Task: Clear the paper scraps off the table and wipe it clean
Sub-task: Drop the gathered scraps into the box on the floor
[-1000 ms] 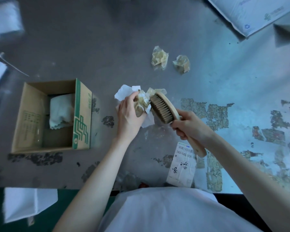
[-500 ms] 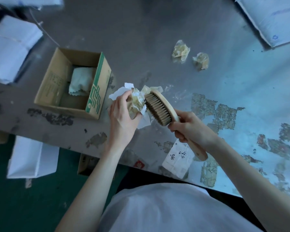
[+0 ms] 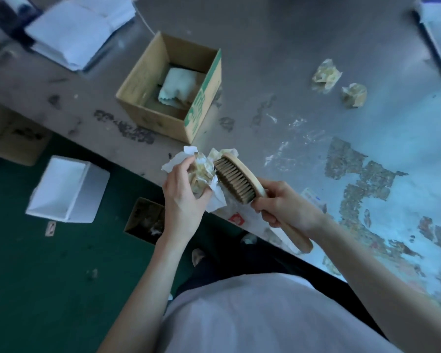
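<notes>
My left hand (image 3: 182,197) is closed on a wad of crumpled white and yellowish paper scraps (image 3: 201,169), held over the table's near edge. My right hand (image 3: 283,207) grips the handle of a wooden brush (image 3: 236,179), whose bristles press against the wad. Two more crumpled yellowish scraps (image 3: 325,76) (image 3: 354,95) lie farther back on the worn grey table (image 3: 278,59). An open cardboard box (image 3: 150,80) on the table holds a pale folded cloth (image 3: 177,86).
A white bin (image 3: 66,189) and a small open carton (image 3: 144,220) stand on the green floor to the left below the table edge. White sheets (image 3: 79,29) are stacked at the table's far left. A paper label (image 3: 309,196) lies by my right hand.
My view has swung left and down, showing the floor. Both hands, with the wad and brush, have shifted from over the table toward its near edge.
</notes>
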### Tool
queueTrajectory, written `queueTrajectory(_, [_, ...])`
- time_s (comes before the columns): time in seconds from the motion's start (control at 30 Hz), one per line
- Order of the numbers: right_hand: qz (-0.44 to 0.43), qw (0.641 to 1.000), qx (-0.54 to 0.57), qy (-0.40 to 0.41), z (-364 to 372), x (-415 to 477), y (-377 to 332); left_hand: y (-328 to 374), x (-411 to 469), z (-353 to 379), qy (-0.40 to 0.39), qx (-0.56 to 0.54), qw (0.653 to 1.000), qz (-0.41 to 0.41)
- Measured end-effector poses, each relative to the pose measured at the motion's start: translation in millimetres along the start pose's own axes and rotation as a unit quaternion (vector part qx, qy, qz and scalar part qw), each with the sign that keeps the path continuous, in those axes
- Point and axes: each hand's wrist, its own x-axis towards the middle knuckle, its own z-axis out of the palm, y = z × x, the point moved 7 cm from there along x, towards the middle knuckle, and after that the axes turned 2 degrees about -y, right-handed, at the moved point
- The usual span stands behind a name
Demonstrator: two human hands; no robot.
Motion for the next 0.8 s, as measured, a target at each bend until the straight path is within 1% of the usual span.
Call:
queueTrajectory(0.13, [-0.002,0.999,-0.019,-0.037,45.9,14.1,-4.8,-34.0,-16.7,-32.5,0.025,-0.002,0.999,-0.034])
queueTrajectory(0.23, [0.009,0.998,-0.024,-0.062,77.4,24.8,-3.5,-60.5,-29.1,-52.6,0.028,-0.008,0.998,-0.064])
queueTrajectory(0.4, [0.035,0.993,-0.051,-0.099,136.2,50.8,0.7,-110.8,-55.0,-93.2,0.059,-0.022,0.990,-0.128])
queueTrajectory(0.6, [0.064,0.979,-0.110,-0.161,203.0,85.2,9.9,-169.8,-93.9,-134.2,0.095,-0.069,0.969,-0.217])
queueTrajectory(0.73, [0.100,0.967,-0.125,-0.198,237.1,106.6,23.4,-211.8,-114.7,-144.0,0.103,-0.086,0.949,-0.285])
queueTrajectory(0.8, [0.115,0.964,-0.133,-0.201,245.5,117.9,30.5,-226.1,-119.0,-143.2,0.107,-0.082,0.942,-0.306])
